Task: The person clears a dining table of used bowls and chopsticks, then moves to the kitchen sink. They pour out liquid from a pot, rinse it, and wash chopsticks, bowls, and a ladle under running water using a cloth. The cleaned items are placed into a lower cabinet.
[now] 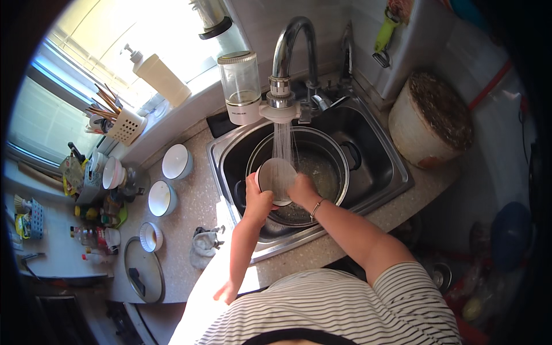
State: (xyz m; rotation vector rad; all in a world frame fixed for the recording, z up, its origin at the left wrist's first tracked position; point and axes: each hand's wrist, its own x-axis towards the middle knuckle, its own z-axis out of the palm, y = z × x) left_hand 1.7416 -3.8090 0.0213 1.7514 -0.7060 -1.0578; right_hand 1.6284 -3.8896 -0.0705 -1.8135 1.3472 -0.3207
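Observation:
Both hands are over a large metal pot [346,189] that sits in the stainless steel sink [388,189] with some water in it. My left hand [258,199] grips the left side of a light-coloured bowl [276,174], which is tilted towards the falling water. My right hand [304,189] is at the bowl's right edge, its fingers partly hidden at the rim; whether it grips the bowl cannot be told. Water sprays from the filter on the chrome faucet [297,34] into the bowl and pot. A bracelet circles the right wrist.
Left on the counter stand white bowls [175,161], a small ribbed bowl [151,237], a glass pot lid [144,269] and a grey cloth [205,248]. A pump bottle [161,79] and a chopstick holder [127,127] are on the windowsill. A large crock [424,120] stands right of the sink.

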